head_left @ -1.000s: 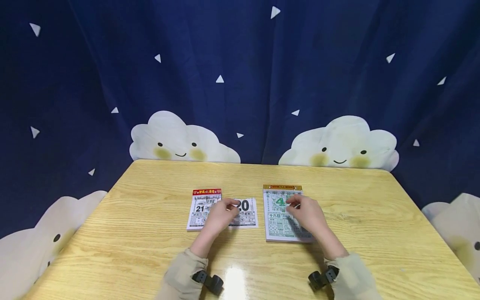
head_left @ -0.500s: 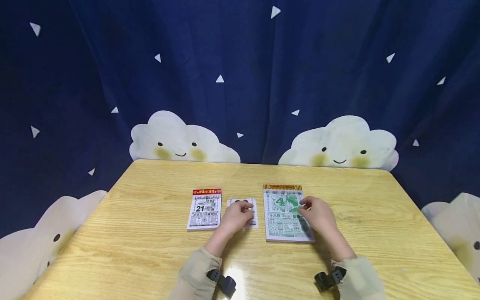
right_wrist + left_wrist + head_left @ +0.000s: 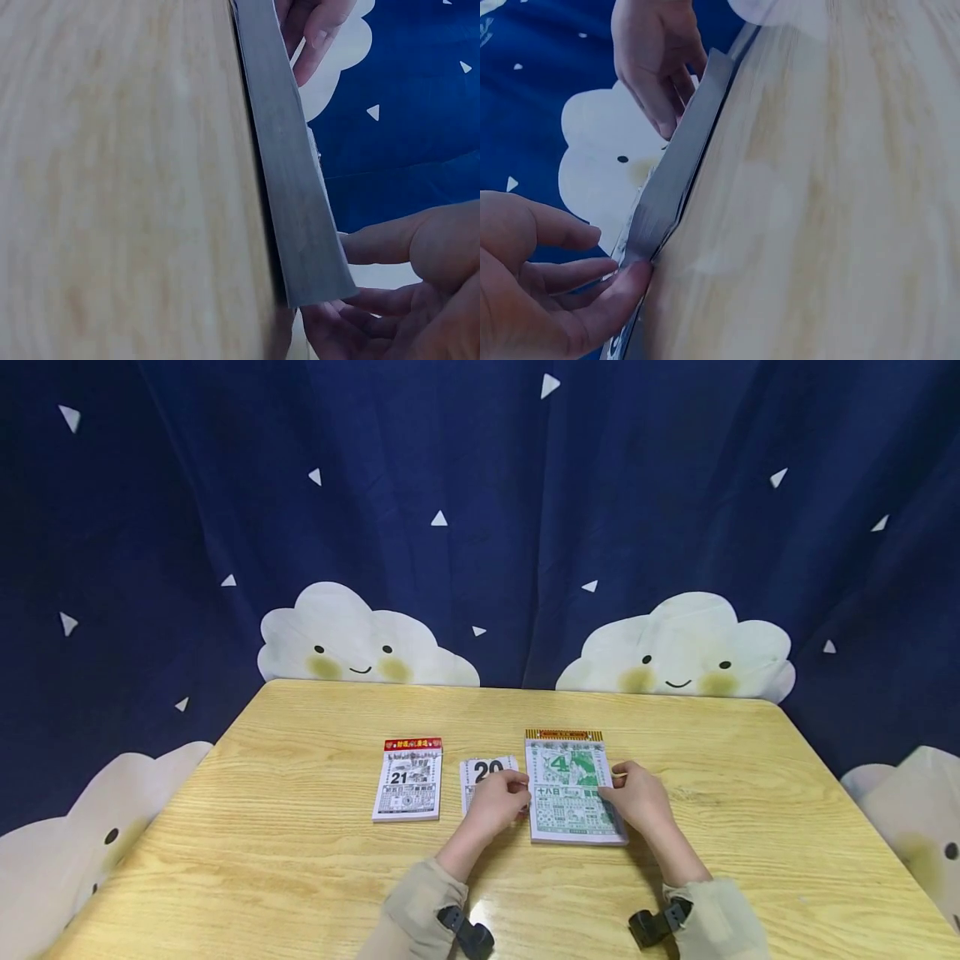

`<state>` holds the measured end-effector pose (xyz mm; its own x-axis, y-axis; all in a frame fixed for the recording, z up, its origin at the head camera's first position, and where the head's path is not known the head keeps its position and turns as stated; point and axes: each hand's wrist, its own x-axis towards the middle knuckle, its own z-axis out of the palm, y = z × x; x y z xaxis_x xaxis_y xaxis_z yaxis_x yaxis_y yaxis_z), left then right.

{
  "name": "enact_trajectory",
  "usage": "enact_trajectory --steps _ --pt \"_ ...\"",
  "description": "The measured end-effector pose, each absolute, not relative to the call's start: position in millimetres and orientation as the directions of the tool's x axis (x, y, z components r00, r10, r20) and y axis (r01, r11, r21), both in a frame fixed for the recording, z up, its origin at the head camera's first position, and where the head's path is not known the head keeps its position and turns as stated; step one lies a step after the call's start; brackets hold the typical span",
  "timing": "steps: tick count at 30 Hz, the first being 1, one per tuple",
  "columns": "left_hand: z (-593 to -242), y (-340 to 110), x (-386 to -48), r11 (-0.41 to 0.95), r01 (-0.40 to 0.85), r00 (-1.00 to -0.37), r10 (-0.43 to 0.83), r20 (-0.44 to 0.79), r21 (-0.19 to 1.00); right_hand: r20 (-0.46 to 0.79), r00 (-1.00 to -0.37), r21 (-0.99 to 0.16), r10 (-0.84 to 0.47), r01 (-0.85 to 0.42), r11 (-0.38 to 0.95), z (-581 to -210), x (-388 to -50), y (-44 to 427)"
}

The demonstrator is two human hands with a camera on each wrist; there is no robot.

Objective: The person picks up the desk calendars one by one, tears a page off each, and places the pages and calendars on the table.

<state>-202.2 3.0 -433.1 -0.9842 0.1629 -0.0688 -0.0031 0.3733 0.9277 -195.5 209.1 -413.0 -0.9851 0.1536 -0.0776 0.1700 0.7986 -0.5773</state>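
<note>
In the head view, I saw that the left hand had slid right, across the 20 sheet, to the left edge of the green pad. The sheet had shifted a little with it. The right hand had drawn back from over the print to the right edge. I took that to mean the work now centred on the green pad, with a hand at each side. The 21 pad lay untouched, further left. Open worktop ran off to the right and in front; on the left, the sheet crowded the green pad, leaving little room.

In the left wrist view, my left thumb touched the pad's near corner, fingers bent beside it; I couldn't tell whether they gripped.

In the right wrist view, my right hand held the other near corner, thumb above and fingers against the side. A dark line ran between the pad's near edge and the worktop.
</note>
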Motion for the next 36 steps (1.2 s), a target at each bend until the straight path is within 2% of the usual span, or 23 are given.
enact_trajectory --steps 10,22,36 --pt "-429 14 -202 0.527 -0.053 -0.993 0.063 -0.101 0.848 -0.131 -0.979 -0.642 0.159 0.206 0.739 -419 -200 214" --pt "-425 8 -200 0.575 -0.022 -0.991 0.095 -0.094 0.818 -0.169 -0.969 -0.703 0.179 0.246 0.667 -420 -200 211" --pt "-433 19 -201 0.537 0.069 -0.996 -0.007 0.087 0.841 -0.208 -0.965 -0.763 0.159 0.261 0.591 -417 -199 207"
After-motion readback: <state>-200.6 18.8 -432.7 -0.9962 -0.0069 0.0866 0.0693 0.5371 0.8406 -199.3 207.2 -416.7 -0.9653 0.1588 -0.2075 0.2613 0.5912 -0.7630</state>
